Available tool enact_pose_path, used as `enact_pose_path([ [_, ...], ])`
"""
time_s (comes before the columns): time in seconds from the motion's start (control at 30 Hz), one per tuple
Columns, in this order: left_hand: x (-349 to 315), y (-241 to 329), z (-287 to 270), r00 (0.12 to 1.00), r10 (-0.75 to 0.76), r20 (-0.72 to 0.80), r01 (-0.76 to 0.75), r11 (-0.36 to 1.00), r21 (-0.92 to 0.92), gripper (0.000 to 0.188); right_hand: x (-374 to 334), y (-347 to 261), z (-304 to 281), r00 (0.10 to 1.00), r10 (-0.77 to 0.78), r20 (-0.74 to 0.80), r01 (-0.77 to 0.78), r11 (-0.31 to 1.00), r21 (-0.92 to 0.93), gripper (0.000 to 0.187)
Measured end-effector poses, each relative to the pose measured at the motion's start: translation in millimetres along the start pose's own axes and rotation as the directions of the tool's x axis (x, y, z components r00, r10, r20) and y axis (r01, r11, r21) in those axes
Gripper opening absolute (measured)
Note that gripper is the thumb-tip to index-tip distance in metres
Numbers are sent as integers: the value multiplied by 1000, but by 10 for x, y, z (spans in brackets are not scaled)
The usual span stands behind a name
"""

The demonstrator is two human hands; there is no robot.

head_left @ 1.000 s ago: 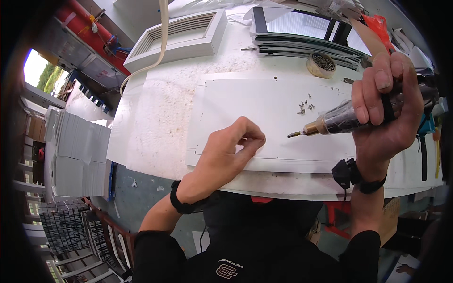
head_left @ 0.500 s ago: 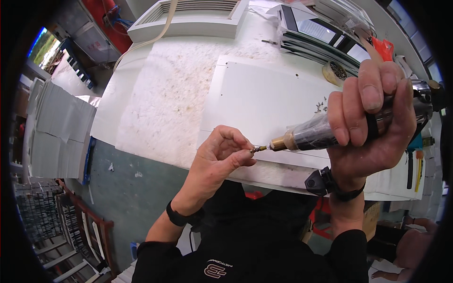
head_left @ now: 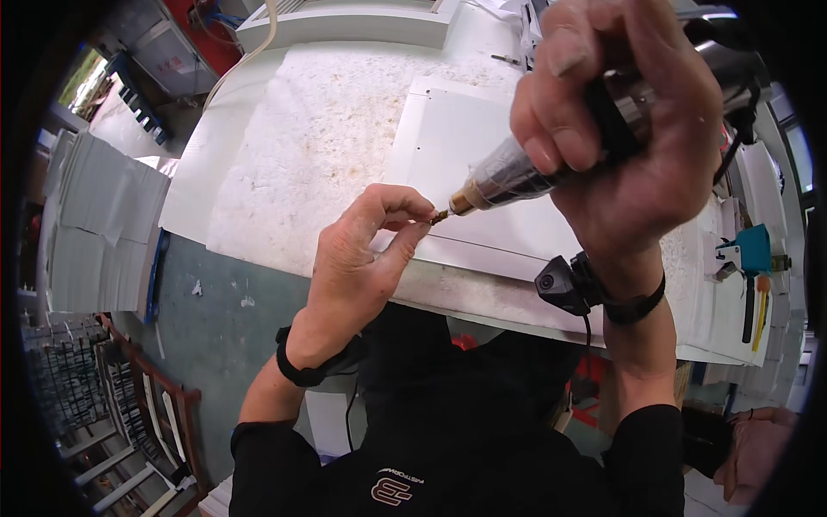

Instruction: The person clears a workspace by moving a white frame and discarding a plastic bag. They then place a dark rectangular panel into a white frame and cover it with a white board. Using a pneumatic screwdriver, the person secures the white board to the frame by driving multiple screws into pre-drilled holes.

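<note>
My right hand (head_left: 633, 155) is wrapped round a power screwdriver (head_left: 508, 177) with a brass-coloured nose and clear film round its body. The tool slants down to the left over a white panel (head_left: 465, 129) with small holes along its edge. My left hand (head_left: 349, 271) is closed in a pinch at the driver's tip. Between its thumb and forefinger is a small metal screw (head_left: 438, 217), partly hidden by the fingertips, touching or almost touching the bit. The panel lies on a white padded worktable (head_left: 301, 129). My right hand and the tool cover the panel's far right part.
A white louvred frame (head_left: 345, 31) lies at the table's back, with a pale hose (head_left: 263, 39) beside it. Stacked white sheets (head_left: 112, 228) stand at the left. A teal tool (head_left: 755, 248) is at the right, and another person (head_left: 758, 452) shows at the lower right.
Both hands have moved up and to the left together with the driver, the pinch staying at its tip. My right hand now appears larger and hides the cup of screws.
</note>
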State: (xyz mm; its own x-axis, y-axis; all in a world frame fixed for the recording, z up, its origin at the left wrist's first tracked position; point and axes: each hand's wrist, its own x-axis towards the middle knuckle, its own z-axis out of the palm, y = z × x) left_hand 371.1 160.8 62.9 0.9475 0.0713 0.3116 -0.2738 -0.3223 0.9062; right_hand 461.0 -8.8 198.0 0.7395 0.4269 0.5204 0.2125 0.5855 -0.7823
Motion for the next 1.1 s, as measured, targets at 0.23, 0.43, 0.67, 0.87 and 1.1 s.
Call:
enact_pose_path([
  [0.23, 25, -141, -142, 990, -85, 110, 82, 996, 34, 19, 98, 203, 145, 979, 174, -109, -183, 980, -83, 36],
  [0.43, -12, -232, -182, 987, -31, 157, 11, 992, 126, 21, 69, 282, 147, 976, 196, -98, -202, 978, -51, 31],
  [0.67, -47, -231, -198, 987, 32, 155, -50, 992, 120, 21, -35, 501, 80, 1000, 9, -15, -13, 969, -247, 26],
  [0.87, 179, -175, -471, 911, 156, 383, -290, 901, 322, 25, -23, 489, 75, 994, 33, 100, -2, 954, -300, 22],
  [1.1, 991, -219, -495, 617, 221, 756, -710, 571, 412, 41, -59, 480, -65, 978, 6, 208, 42, 972, -229, 20],
])
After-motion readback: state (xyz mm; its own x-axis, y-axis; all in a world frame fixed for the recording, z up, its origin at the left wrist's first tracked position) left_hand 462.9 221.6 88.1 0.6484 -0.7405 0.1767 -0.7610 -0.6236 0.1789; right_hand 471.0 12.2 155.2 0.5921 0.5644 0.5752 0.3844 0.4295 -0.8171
